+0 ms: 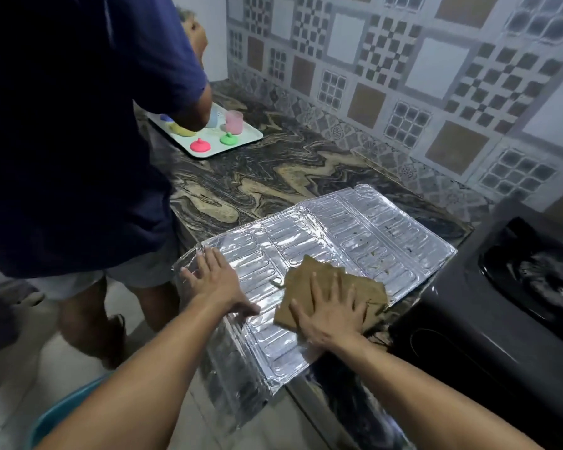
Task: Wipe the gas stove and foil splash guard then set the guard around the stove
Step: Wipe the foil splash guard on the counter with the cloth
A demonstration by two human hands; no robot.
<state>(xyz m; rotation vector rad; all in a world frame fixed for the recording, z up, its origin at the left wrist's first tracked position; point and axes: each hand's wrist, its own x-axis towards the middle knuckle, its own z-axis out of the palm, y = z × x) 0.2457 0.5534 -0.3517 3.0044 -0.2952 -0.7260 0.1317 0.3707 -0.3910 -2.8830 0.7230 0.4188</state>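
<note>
Marbled dark-and-tan counter (267,177) runs from near right to far left, backed by a wall of patterned tiles (403,76); pale floor at near left. Foil guard (355,232) lies flat and unfolded on the counter, its near-left part hanging past the counter edge, small dark specks on its right panel. Black stove (501,303) sits at right, just beside the guard's right edge. Left hand (213,280) flat on the guard's left panel, fingers straight and spread, pressing it down, holding nothing. Right hand (333,315) flat with fingers spread on a folded brown cloth (322,277), pressing it onto the guard's near-middle; no curl round it. Far left on the counter, a white tray (247,142) with a pink cup (234,121), a pink lid (200,145) and a green lid (229,138). Another person in a dark blue shirt (78,125) stands at left, arm reaching over the tray. Blue basin (62,414) rim at near left on the floor.
</note>
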